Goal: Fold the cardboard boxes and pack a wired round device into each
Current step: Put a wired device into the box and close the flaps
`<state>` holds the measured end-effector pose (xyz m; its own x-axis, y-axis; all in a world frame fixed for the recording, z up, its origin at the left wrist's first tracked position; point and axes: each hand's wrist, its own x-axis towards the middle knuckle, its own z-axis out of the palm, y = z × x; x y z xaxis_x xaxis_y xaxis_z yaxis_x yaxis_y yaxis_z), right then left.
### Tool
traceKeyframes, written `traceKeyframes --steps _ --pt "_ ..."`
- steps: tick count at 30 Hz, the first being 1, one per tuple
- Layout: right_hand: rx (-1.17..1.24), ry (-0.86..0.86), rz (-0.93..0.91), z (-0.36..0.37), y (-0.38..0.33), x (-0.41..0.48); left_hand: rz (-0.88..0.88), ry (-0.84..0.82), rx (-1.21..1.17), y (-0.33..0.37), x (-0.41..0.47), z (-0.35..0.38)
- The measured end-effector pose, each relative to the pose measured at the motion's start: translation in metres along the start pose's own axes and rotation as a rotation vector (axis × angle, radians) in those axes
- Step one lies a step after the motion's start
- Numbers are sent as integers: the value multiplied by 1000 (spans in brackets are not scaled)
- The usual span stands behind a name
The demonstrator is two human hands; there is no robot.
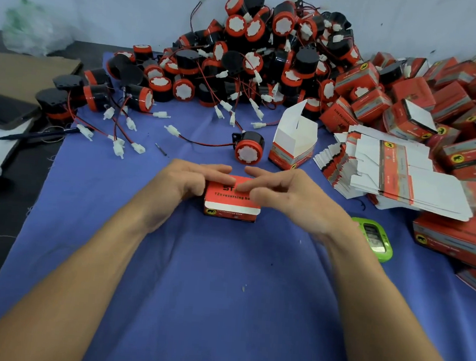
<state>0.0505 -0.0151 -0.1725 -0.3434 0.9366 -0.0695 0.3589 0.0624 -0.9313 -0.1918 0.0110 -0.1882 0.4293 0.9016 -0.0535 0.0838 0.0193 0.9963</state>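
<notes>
A small red cardboard box (230, 205) lies on the blue cloth, its lid flap folded down over the front. My left hand (185, 180) holds its left end, fingers stretched along the far top edge. My right hand (284, 192) presses the lid with straight fingers from the right. Just beyond, a single round black-and-red device (249, 148) with a wire lies beside an upright open box (293, 145) showing its white inside.
A big heap of wired devices (241, 55) fills the back of the cloth (208, 292). Flat unfolded boxes (397, 173) are stacked at the right, with packed boxes (408, 94) behind them. A green timer (374, 238) sits by my right wrist. A pen (41, 135) lies at the left.
</notes>
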Motion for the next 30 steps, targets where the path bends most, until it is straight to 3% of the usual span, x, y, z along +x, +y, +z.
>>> traceKeyframes --steps 4,10,14,22,30 --pt "-237 66 27 2 -11 -6 51 -72 234 -1 -10 0" --pt "-426 232 49 21 -19 -7 123 70 470 -4 -9 2" --pt "-441 227 58 22 -17 -11 147 57 551 -3 -10 3" --pt "-242 250 11 18 -10 -14 167 129 520 -4 -8 2" --pt "-229 229 5 18 -7 -18 143 105 433 -4 -8 4"
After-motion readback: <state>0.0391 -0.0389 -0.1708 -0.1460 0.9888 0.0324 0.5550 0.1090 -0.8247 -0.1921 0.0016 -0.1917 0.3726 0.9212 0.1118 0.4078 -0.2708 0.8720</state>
